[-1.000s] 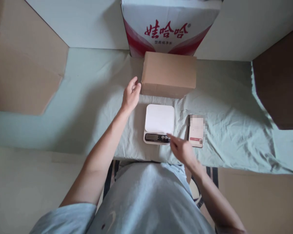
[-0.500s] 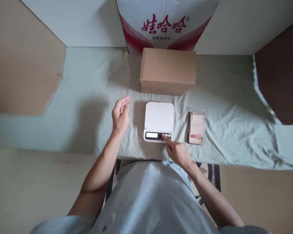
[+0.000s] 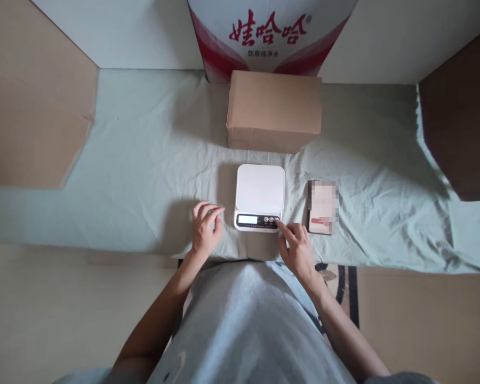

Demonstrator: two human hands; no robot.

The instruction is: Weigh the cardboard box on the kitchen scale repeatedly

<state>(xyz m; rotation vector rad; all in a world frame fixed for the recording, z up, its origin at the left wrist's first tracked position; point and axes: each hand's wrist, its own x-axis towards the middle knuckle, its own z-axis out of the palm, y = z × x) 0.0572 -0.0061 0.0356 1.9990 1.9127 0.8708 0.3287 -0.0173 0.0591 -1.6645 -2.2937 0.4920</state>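
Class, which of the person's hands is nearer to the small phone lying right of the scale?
Right. The right hand lies just left of and below the phone; the left hand rests beyond the scale.

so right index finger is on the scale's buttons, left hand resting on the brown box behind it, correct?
Not quite. The right hand does have its index finger at the buttons of the scale, but the left hand lies on the cloth left of the scale, well short of the brown box. The head view shows it.
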